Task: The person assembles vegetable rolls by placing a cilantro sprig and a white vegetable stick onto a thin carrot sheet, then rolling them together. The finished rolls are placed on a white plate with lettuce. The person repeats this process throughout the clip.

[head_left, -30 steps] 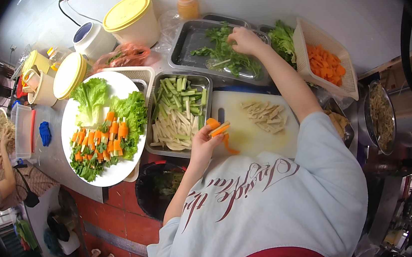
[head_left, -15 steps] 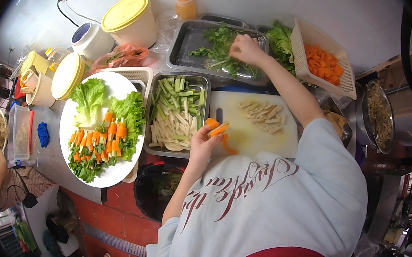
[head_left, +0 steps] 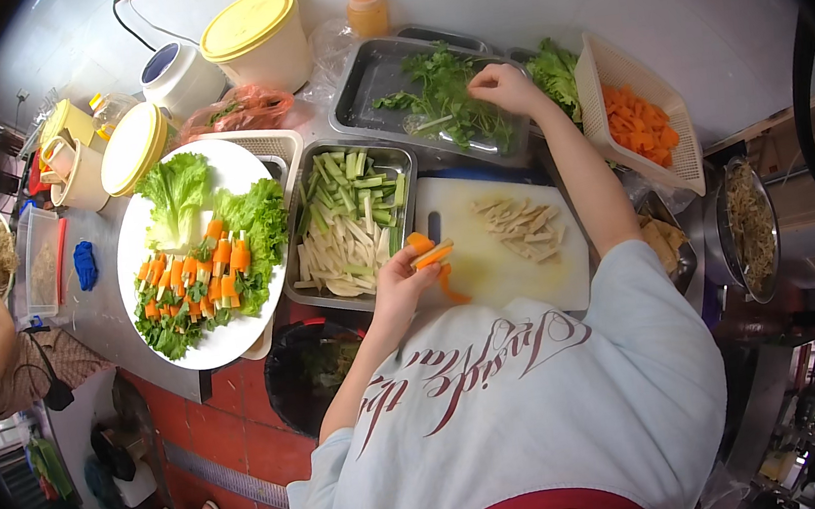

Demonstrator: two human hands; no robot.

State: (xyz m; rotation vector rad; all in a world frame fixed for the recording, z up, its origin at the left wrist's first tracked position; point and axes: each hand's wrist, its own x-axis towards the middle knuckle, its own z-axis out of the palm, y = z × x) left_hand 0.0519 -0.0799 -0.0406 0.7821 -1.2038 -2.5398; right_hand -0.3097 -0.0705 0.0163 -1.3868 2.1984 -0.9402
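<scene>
My left hand (head_left: 397, 287), closed, holds a carrot strip (head_left: 421, 242) folded around pale and green vegetable sticks, over the left edge of a white cutting board (head_left: 442, 201). The carrot's loose end (head_left: 450, 288) hangs below the fingers. On the board's right half lies a pile of pale cut strips (head_left: 524, 228). Farther off, my right hand (head_left: 507, 90) pinches at leafy green herbs (head_left: 444, 82) in a dark metal tray (head_left: 361, 90). At the left, a white oval plate (head_left: 214, 352) bears lettuce (head_left: 173, 195) and rows of carrot-wrapped bundles (head_left: 193, 277).
Between plate and board stands a metal tray (head_left: 411, 194) of green and white sticks. A cream basket (head_left: 603, 125) at the right holds carrot slices (head_left: 637, 126). Lidded tubs (head_left: 256, 37) line the back. A black bin (head_left: 286, 377) stands below. Another person (head_left: 27, 364) works far left.
My right hand has shifted slightly to the right and up from the middle of the herbs. My left hand keeps its place with the carrot bundle.
</scene>
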